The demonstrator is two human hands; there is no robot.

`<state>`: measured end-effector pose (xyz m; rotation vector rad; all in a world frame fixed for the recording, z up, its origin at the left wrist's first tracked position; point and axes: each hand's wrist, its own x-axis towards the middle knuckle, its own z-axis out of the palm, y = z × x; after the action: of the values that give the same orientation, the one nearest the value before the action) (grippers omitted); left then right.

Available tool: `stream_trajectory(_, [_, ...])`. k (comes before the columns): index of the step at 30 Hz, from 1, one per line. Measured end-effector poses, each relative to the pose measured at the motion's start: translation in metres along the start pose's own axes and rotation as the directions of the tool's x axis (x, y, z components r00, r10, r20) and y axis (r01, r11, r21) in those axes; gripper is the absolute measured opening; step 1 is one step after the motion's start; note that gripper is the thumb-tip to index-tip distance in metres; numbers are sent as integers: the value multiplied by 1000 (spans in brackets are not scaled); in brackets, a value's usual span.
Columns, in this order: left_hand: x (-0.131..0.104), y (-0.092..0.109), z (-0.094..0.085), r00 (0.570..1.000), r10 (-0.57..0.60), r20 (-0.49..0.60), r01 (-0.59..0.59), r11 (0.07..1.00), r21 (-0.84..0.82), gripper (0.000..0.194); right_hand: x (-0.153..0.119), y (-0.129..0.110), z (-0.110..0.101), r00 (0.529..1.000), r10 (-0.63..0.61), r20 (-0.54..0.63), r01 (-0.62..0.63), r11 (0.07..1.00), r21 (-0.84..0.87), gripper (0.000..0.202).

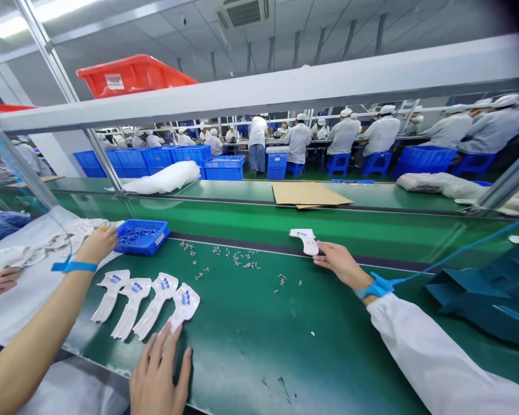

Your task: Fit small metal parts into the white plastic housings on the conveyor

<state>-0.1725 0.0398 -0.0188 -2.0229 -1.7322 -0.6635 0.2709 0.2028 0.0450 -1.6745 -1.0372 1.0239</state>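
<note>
My right hand (341, 264) reaches over the far edge of the green work surface. Its thumb and fingers pinch the end of a white plastic handle-shaped shell (305, 240) with blue parts in it, over the green belt. My left hand (159, 372) lies at the near edge with fingers stretched out and thumb apart. Its fingertips rest at the lower end of another white shell (185, 304), partly covering it. Beside that one, several similar shells (132, 305) lie in a slanted row, each with blue parts at its wider end.
Small metal screws (242, 259) lie scattered in loose clusters. At left, a co-worker's hand (97, 245) is beside a blue tray (142, 236) of small parts. Cardboard sheets (309, 194) lie beyond the belt (225, 222). A blue wrist cord (458, 249) runs from my right wrist.
</note>
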Motion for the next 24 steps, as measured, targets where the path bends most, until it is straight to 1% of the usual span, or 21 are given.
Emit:
stream_trajectory(2, [-7,7,0,1000,20,9,-19,1000,-22,37,3,3,-2,991,-67,-114,61,997,-54,42])
stream_trajectory(3, [-10,15,0,1000,19,11,-19,999,-41,35,-2,6,0,980,-144,-139,126,983,-135,41])
stream_trajectory(4, [-13,26,-1,1000,20,11,-19,997,-69,34,-11,9,4,961,-256,-101,225,942,-247,38])
stream_trajectory(5, [-16,39,-2,1000,22,2,-22,994,-105,33,-22,12,10,926,-376,10,354,861,-366,33])
stream_trajectory(6, [-18,52,-2,1000,28,-9,-29,989,-147,32,-35,14,18,861,-474,185,502,730,-464,30])
stream_trajectory(7, [-19,67,-2,999,35,-25,-39,981,-188,32,-48,16,26,770,-511,382,637,586,-500,28])
stream_trajectory(8, [-21,81,-2,998,47,-37,-55,974,-222,31,-60,16,35,687,-498,529,726,470,-502,28])
stream_trajectory(9, [-22,95,-2,997,66,-42,-75,965,-250,32,-71,15,44,635,-465,618,773,387,-503,28])
stream_trajectory(10, [-23,109,-2,996,85,-36,-91,958,-271,33,-79,13,52,611,-430,665,792,324,-518,28])
stream_trajectory(12, [-25,134,-2,993,117,3,-110,946,-304,39,-88,9,63,609,-384,694,791,235,-565,28])
stream_trajectory(13, [-27,146,-3,991,127,27,-112,940,-321,43,-89,7,66,614,-370,697,786,209,-581,28])
stream_trajectory(16, [-29,173,-4,987,139,85,-95,916,-391,52,-85,3,69,636,-349,688,767,185,-615,29])
stream_trajectory(19, [-29,185,-6,980,147,137,-67,881,-468,56,-83,3,65,663,-324,675,744,187,-641,29])
stream_trajectory(21, [-26,185,-10,974,157,164,-49,850,-524,56,-87,4,58,674,-320,666,738,238,-632,27])
stream_trajectory(22, [-23,182,-13,973,153,174,-33,834,-551,54,-91,4,54,684,-322,655,730,288,-620,25])
stream_trajectory(24, [-14,173,-21,974,119,195,19,809,-588,50,-104,4,46,712,-314,628,696,430,-574,22])
